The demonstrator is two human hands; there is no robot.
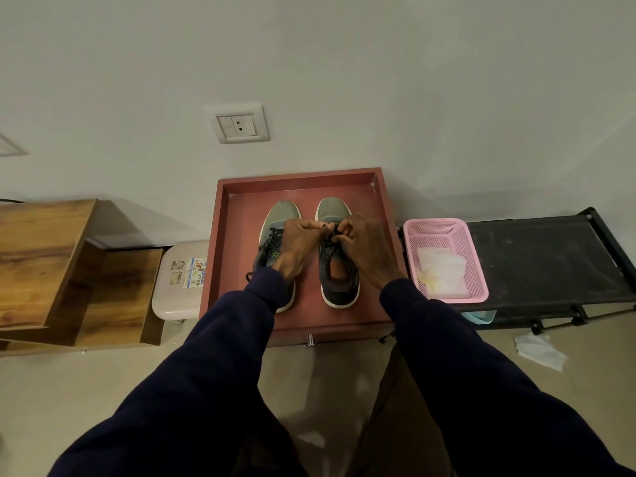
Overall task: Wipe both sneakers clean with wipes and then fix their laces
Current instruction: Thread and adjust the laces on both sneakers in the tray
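To your right, a pink plastic mesh basket (477, 266) stands just beside the tray, on a black metal rack (543, 256), and holds a heap of white wipes (444, 270). One crumpled white wipe (538, 349) lies on the floor in front of the rack. To your left are a beige plastic stool (172, 301) with stickers on top and a brown wooden cabinet (44, 256). A white wall socket (239, 123) sits on the wall above. Your own dark blue sleeves (241, 339) cover the near edge of the tray and the heel of the left sneaker.

Both sneakers stand side by side, toes toward the wall, in the red-brown square tray (241, 235) with a raised rim. The left sneaker (280, 213) and the right sneaker (339, 273) each have a grey-green toe, a dark heel part and a white sole. The right one shows an orange-brown lining inside its opening.

Your left hand (299, 246) reaches across the left sneaker, and your right hand (364, 249) comes in from the other side. They meet over the tongue of the right sneaker. The fingers of both are curled tight, pinching its black laces (329, 237) between the fingertips. Neither hand touches the tray.
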